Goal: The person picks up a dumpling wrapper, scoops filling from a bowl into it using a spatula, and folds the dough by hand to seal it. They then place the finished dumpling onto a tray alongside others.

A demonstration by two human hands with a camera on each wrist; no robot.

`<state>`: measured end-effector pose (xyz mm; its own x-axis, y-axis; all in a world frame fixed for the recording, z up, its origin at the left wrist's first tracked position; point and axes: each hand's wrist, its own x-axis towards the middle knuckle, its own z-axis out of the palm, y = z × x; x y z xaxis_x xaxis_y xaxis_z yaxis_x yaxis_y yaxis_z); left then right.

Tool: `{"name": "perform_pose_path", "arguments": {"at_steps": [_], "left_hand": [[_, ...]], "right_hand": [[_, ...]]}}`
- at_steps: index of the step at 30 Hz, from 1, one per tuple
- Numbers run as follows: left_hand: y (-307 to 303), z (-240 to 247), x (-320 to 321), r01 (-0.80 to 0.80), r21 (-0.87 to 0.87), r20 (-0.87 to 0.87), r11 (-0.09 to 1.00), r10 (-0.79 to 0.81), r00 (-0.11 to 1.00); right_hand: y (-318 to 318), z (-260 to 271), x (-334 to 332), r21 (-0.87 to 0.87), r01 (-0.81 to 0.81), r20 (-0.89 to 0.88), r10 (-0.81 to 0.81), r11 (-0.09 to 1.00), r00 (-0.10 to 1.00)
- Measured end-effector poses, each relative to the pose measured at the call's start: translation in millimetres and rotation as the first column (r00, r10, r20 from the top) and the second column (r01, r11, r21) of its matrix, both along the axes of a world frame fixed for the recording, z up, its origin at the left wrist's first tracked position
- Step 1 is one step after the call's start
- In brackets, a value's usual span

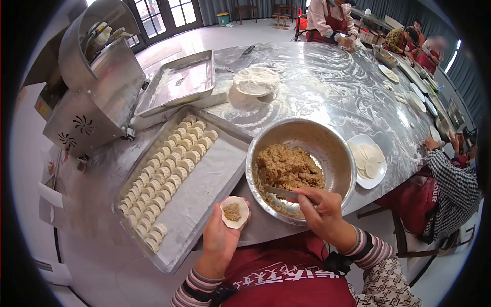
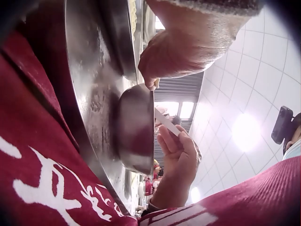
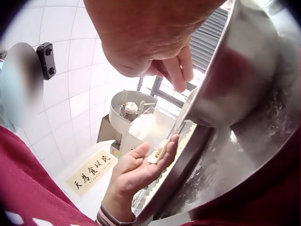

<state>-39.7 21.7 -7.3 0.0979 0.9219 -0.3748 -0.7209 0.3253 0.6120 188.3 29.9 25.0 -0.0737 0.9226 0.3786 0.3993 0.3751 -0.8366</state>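
Observation:
A round dough wrapper [image 1: 244, 209] with brown filling [image 1: 231, 211] at its middle rests in my left hand [image 1: 220, 239], the fingers under it and the thumb at its edge. The right wrist view shows the wrapper [image 3: 162, 149] cupped in the left hand [image 3: 134, 173]. My right hand [image 1: 326, 216] grips a flat spatula [image 1: 282, 193] over the near rim of the metal bowl [image 1: 350, 179], its tip at the filling mass [image 1: 289, 168]. In the left wrist view the right hand [image 2: 178, 165] holds the spatula [image 2: 168, 123] beside the bowl [image 2: 136, 132].
Left of the bowl lies a tray [image 1: 204, 210] with rows of dumplings [image 1: 174, 166]. A plate of wrappers [image 1: 369, 159] stands right. Behind are a flour bowl [image 1: 255, 82], an empty tray [image 1: 181, 82] and a machine [image 1: 97, 97]. Other people [image 1: 332, 20] are around the table.

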Motion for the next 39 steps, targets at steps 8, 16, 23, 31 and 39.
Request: {"name": "perform_pose_path", "arguments": {"at_steps": [8,16,23,31,39], "left_hand": [[0.5,-2.4,0.9,0.049,0.022,-0.007,0.999,-0.049,0.999],[-0.8,-8.8,-4.7,0.015,0.001,-0.011,1.0,-0.015,1.0],[0.6,-3.1,2.6,0.043,0.021,-0.012,0.999,-0.042,0.999],[-0.6,-2.6,0.6,0.04,0.031,-0.005,0.999,-0.04,0.999],[-2.3,2.0,-0.3,0.04,0.064,-0.004,0.997,-0.04,0.999]], "right_hand": [[29.4,-7.8,2.9,-0.145,-0.05,0.065,0.06,0.988,0.996],[-3.4,34.6,25.8,-0.177,-0.153,-0.106,0.135,0.972,0.985],[26.2,-15.7,12.7,0.138,-0.261,0.31,0.209,0.955,0.928],[20.8,-5.1,14.9,0.131,-0.173,0.231,0.14,0.976,0.963],[28.2,-17.6,3.9,0.077,-0.164,0.243,0.141,0.983,0.96]]}}
